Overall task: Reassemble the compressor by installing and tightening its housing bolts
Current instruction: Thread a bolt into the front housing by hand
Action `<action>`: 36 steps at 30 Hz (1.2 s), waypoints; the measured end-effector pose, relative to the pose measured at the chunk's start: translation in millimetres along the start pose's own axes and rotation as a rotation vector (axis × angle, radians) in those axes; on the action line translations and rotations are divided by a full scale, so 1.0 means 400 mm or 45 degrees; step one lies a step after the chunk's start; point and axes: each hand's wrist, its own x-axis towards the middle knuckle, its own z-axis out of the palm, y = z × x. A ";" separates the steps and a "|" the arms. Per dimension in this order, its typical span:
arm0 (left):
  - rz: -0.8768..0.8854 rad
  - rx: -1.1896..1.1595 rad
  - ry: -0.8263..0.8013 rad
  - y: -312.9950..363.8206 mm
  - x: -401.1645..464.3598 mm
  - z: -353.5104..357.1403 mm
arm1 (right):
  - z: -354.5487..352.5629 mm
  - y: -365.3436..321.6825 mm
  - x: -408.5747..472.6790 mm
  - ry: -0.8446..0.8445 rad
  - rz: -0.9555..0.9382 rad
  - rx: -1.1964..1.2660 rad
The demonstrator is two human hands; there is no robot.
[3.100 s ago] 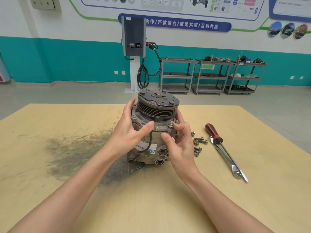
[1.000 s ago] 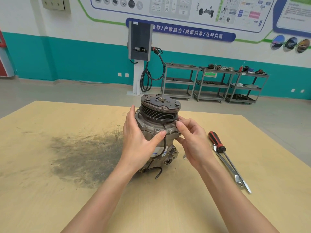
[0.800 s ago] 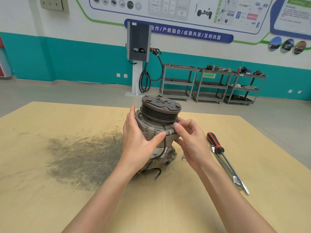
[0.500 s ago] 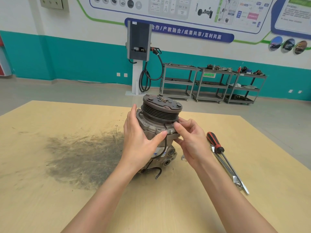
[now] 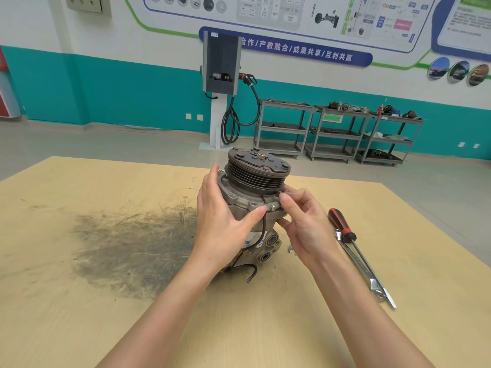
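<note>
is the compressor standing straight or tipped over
Tipped. The compressor leans with its pulley end up and toward the right, base on the table, left hand gripping its side.

Left hand [image 5: 220, 229] cupped wide, right hand [image 5: 305, 224] fingertips pinched.

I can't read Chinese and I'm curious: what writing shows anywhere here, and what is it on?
"合作/产教融合/成果共享/互利共赢": white characters on the blue banner on the wall.
Wall posters: small print, too blurred to read.
Green sign on the shelving cart: unreadable.
Blue-and-white label on the compressor: mostly hidden by the left hand, unreadable.
</note>
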 end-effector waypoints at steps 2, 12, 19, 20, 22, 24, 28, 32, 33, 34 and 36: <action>0.002 -0.002 0.002 -0.001 0.000 0.000 | 0.001 -0.001 0.001 0.014 0.003 0.001; 0.005 0.002 0.005 -0.003 0.002 0.001 | -0.005 -0.005 0.000 -0.045 0.018 0.062; 0.008 0.001 0.004 -0.005 0.003 0.001 | -0.007 -0.002 -0.003 -0.039 0.034 0.104; 0.006 0.001 0.000 -0.006 0.003 0.001 | -0.010 -0.003 -0.005 -0.063 0.038 0.125; 0.003 -0.001 -0.002 -0.007 0.003 0.001 | -0.014 -0.005 -0.007 -0.077 0.039 0.122; -0.001 -0.006 0.001 -0.007 0.003 0.002 | -0.010 -0.004 -0.004 -0.057 0.041 0.081; -0.001 -0.012 0.007 -0.008 0.004 0.002 | 0.006 0.001 0.002 0.047 0.014 0.039; -0.004 -0.015 0.001 -0.008 0.004 0.003 | -0.002 0.003 -0.005 -0.007 0.016 0.085; -0.004 -0.014 0.000 -0.008 0.004 0.003 | -0.007 0.000 -0.007 -0.035 0.025 0.103; -0.004 -0.013 0.001 -0.008 0.004 0.003 | -0.011 -0.001 -0.008 -0.059 0.037 0.109; -0.005 -0.018 0.002 -0.007 0.003 0.002 | -0.012 -0.005 -0.007 -0.061 0.045 0.096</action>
